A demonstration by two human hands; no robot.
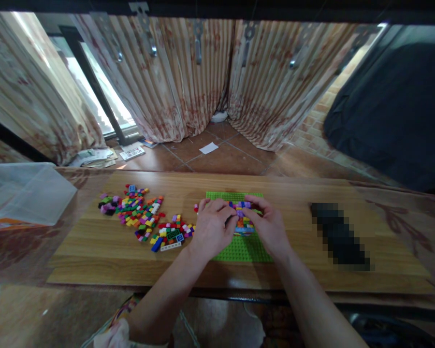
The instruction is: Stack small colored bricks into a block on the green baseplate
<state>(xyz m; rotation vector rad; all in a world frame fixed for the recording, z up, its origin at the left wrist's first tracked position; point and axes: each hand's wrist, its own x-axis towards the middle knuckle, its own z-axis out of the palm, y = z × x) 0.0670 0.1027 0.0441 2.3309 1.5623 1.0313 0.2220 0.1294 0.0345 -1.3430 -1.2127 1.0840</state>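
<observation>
A green baseplate (243, 249) lies on the wooden board, with a small multicoloured brick build (242, 223) standing on its middle. My left hand (213, 228) rests on the plate's left side, fingers curled against the build. On the right, my right hand (268, 226) has its fingers bent over the top of the build, touching purple bricks. Both hands press on the build from either side. What lies under the fingertips is hidden.
A scatter of loose coloured bricks (145, 217) spreads left of the plate. A clear plastic box (23, 193) sits at the far left. A dark blurred object (339, 237) lies at the right. The wooden board (105, 251) ends near me at the table edge.
</observation>
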